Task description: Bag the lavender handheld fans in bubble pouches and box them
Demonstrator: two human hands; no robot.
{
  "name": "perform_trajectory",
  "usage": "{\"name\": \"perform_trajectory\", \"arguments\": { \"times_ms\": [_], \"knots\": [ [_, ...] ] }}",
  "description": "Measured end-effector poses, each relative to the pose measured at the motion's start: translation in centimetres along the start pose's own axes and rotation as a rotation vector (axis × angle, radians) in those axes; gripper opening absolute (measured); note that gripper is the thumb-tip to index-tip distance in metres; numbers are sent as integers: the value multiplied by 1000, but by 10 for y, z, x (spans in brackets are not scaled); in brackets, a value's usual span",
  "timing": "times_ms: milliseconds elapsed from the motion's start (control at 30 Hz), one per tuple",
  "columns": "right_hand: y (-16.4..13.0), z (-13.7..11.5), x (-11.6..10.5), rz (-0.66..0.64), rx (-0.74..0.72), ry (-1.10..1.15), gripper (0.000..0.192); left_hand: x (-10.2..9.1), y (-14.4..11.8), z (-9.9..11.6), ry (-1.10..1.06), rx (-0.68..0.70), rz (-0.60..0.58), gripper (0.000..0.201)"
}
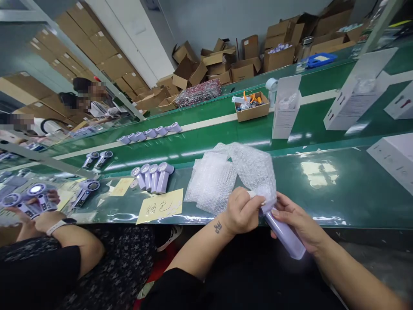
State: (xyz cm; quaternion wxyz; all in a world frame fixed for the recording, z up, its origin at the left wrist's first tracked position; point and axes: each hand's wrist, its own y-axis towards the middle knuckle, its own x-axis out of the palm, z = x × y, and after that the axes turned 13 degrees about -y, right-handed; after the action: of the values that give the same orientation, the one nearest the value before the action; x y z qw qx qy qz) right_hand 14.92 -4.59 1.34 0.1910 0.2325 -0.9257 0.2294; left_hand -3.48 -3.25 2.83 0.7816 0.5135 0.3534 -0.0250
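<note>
Snugly, the left hand [244, 212] pinches the bag [253, 165] at its near end, grip narrow; the right hand [295, 217] closes its grip around the fan [286, 237].

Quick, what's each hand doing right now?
Left hand: closed, gripping the bubble-wrap bag.
Right hand: closed, holding the lavender device by its handle.

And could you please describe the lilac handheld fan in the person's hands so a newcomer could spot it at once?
Follow the near edge of the green workbench to the left hand and right hand. The lilac handheld fan is held there, slanting toward the lower right. Unlike the four bare fans lined up farther left, its upper end is covered by bubble wrap.
</note>
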Motion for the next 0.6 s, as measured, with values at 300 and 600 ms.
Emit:
{"name": "perform_trajectory", "arguments": {
  "times_ms": [300, 600],
  "knots": [
    [-9, -2, -15, 355, -78, -8, 50, 28, -14, -24, 163, 60, -174, 14],
    [-2, -10, -41, 334, 107, 82, 32, 54, 20, -1, -23, 35, -211, 13]
  ]
}}
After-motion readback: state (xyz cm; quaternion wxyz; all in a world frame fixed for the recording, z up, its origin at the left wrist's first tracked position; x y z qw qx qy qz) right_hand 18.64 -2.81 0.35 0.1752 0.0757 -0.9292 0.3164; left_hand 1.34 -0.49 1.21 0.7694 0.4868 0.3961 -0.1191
